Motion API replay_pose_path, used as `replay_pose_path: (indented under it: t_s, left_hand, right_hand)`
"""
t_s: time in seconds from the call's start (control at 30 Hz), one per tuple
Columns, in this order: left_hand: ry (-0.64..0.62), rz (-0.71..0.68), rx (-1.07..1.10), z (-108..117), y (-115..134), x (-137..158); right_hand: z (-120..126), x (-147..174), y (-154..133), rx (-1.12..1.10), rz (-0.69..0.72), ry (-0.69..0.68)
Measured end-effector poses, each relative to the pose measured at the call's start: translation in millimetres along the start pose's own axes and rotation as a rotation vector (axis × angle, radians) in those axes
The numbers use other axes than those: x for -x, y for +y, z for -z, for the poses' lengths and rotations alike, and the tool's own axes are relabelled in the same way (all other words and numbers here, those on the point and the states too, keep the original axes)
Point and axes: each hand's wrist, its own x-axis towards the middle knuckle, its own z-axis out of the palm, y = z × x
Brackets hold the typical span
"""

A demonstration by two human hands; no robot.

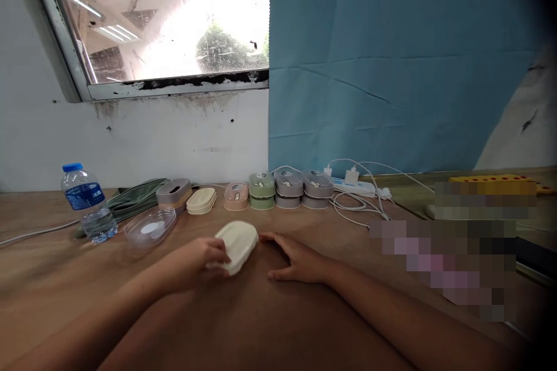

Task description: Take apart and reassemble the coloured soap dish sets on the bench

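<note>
My left hand (214,258) grips the near left edge of a cream oval box piece (237,243), shallow and with rounded corners. The piece is tilted above the brown table; whether its lower edge touches the table I cannot tell. On its other side is my right hand (298,261), its thumb and fingers apart and nothing held between them. The right fingertips come close to the piece's right edge, and contact there is unclear. Behind the hands lies a small stack of similar cream oval pieces (201,201). A see-through plastic lid (163,226) rests left of them.
Along the wall stand a pink box (236,197), stacked green boxes (261,191) and stacked grey boxes (317,190). A water bottle (89,203), a dark green pouch (141,200) and a grey box (174,192) are leftward. A power strip (359,186) with white cables lies rightward.
</note>
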Motion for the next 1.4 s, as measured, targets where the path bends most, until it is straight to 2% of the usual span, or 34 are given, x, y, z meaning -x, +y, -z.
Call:
replay_pose_path:
  t_s: [0.07,0.13,0.2,0.27,0.33,0.47,0.67,0.83,0.93,1.07,1.2,1.3,1.4]
  left_hand:
    - [0.135,0.039,-0.034,15,-27,-9]
    - [0.35,0.123,-0.089,28,-58,-21]
    - [0.45,0.227,-0.156,34,-90,-35]
    - [0.451,0.353,-0.214,35,-116,-49]
    - [0.427,0.412,-0.239,31,-135,-60]
    - [0.354,0.468,-0.26,19,-151,-71]
    - [0.293,0.566,-0.264,12,-159,-69]
    - [0.36,0.636,-0.277,13,-156,-70]
    - [0.422,0.567,-0.271,8,-141,-81]
    - [0.392,0.394,-0.197,-14,-116,-108]
    - [0.383,0.363,-0.112,-36,-100,-124]
    - [0.426,0.383,-0.065,-43,-87,-115]
    - [0.46,0.385,-0.024,-44,-65,-89]
  right_hand:
    - [1,0,0,0.013,-0.027,-0.007]
    - [1,0,0,0.026,-0.035,-0.012]
    - [1,0,0,0.039,-0.032,-0.015]
    - [1,0,0,0.052,-0.033,-0.02]
    - [1,0,1,0.059,-0.035,-0.024]
    - [1,1,2,0.06,-0.025,-0.021]
    - [1,0,1,0.059,-0.013,-0.014]
    - [1,0,1,0.079,-0.022,-0.015]
    - [1,1,1,0.084,-0.026,-0.017]
    - [1,1,1,0.084,-0.02,-0.012]
    - [1,2,1,0.073,-0.014,-0.012]
    - [0,2,0,0.079,-0.019,-0.01]
    - [-2,2,-1,0.077,0.001,0.054]
